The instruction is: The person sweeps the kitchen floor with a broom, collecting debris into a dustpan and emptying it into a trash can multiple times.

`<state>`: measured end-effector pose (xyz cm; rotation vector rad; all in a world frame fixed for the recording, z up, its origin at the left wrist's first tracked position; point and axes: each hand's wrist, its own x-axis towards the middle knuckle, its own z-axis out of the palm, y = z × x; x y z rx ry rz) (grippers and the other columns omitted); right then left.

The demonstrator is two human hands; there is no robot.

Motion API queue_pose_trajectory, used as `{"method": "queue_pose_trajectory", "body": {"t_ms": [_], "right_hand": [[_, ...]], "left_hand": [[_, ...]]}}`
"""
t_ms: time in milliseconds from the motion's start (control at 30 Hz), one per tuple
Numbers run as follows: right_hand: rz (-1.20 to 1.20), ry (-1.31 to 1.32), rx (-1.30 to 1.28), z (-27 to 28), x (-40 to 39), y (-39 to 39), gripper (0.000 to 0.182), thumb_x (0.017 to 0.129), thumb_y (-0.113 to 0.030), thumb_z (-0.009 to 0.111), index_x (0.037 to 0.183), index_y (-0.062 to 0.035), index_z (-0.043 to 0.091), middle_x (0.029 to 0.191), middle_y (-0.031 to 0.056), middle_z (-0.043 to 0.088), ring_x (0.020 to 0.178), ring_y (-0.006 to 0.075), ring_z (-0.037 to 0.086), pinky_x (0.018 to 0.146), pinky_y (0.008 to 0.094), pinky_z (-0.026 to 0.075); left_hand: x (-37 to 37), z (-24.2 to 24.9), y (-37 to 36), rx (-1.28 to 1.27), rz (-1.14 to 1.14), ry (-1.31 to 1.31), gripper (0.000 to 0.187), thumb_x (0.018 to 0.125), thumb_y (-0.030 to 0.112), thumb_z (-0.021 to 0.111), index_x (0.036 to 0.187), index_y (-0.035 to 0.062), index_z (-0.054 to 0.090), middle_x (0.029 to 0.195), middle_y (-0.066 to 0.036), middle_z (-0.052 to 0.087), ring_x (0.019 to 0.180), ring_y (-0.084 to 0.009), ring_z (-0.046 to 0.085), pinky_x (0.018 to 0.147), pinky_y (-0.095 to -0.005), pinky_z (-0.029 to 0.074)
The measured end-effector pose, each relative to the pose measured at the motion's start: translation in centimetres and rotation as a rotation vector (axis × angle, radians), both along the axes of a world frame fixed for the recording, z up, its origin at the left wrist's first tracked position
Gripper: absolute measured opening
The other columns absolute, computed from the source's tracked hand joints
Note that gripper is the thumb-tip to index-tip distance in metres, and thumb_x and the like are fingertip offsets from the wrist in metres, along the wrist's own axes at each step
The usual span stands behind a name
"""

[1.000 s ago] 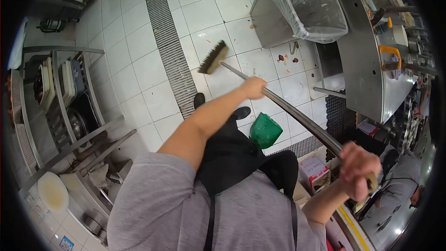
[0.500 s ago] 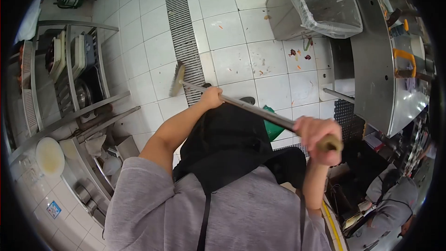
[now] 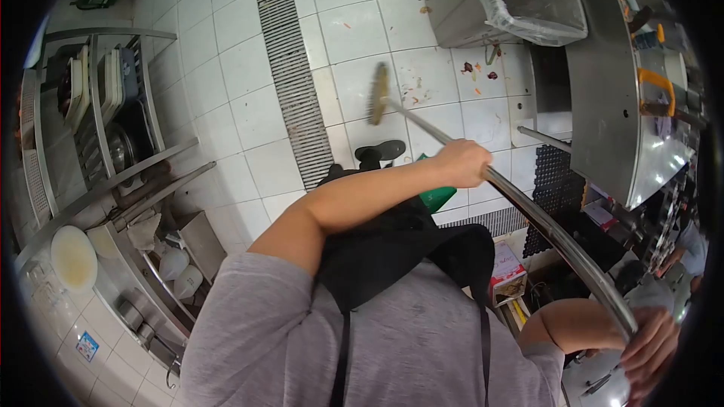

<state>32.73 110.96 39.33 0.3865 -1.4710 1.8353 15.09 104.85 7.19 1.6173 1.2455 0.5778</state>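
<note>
A long-handled floor brush has its bristled head on or just above the white tiles, to the right of the drain grate. My left hand is wrapped around the lower part of its metal handle. Near the handle's upper end, at the lower right, my right hand is closed on it. Small orange scraps lie on the tiles just right of the brush head. Darker red and orange food scraps are farther right. A green object shows beside my apron, partly covered.
A long drain grate runs along the floor. At the upper right stands a bin lined with clear plastic, beside a steel counter. A metal rack holds trays on the left. Another person is partly visible at the right edge.
The brush head has swung rightward from the drain grate onto the tiles by the scraps. My left hand has moved right; my right hand has moved down and right.
</note>
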Motion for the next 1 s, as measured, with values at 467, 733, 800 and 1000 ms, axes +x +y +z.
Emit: {"method": "queue_pose_trajectory", "body": {"t_ms": [467,733,800,1000], "right_hand": [[-0.71,-0.395,-0.275,-11.0,-1.4,-4.7,0.024,0.066,-0.025,0.059,0.064,-0.0014,0.056,0.047,0.0043,0.047,0.042,0.0169,0.044,0.062,0.0372,0.04],[-0.596,-0.231,0.103,-3.4,3.2,-4.9,0.027,0.073,-0.03,0.066,0.064,-0.0068,0.056,0.046,-0.0021,0.051,0.041,0.01,0.052,0.049,0.0236,0.047],[-0.646,-0.211,0.086,-5.3,1.6,-3.8,0.026,0.074,-0.029,0.066,0.065,-0.0072,0.056,0.046,-0.0017,0.05,0.041,0.0105,0.051,0.046,0.0256,0.044],[-0.747,-0.481,-0.077,-11.2,-9.5,-1.2,0.018,0.062,-0.015,0.06,0.064,0.0018,0.057,0.053,0.0071,0.051,0.049,0.0199,0.049,0.061,0.0401,0.042]], "left_hand": [[-8.0,-13.2,2.5,0.107,0.066,0.24,0.015,0.055,0.013,0.06,0.066,0.0042,0.057,0.07,-0.016,0.057,0.073,-0.035,0.054,0.066,-0.0433,0.044],[-4.5,-1.4,6.1,0.107,-0.335,0.336,0.014,0.06,0.017,0.055,0.068,0.0065,0.058,0.07,-0.016,0.058,0.071,-0.0336,0.056,0.061,-0.0432,0.045],[-7.7,-2.4,8.3,0.178,-0.205,0.385,0.013,0.059,0.018,0.057,0.064,0.0059,0.058,0.067,-0.017,0.057,0.07,-0.034,0.056,0.061,-0.0432,0.045],[-16.9,-12.1,11.9,0.186,-0.141,0.476,0.019,0.06,0.022,0.061,0.068,0.0048,0.059,0.068,-0.017,0.057,0.072,-0.035,0.055,0.066,-0.0421,0.045]]}}
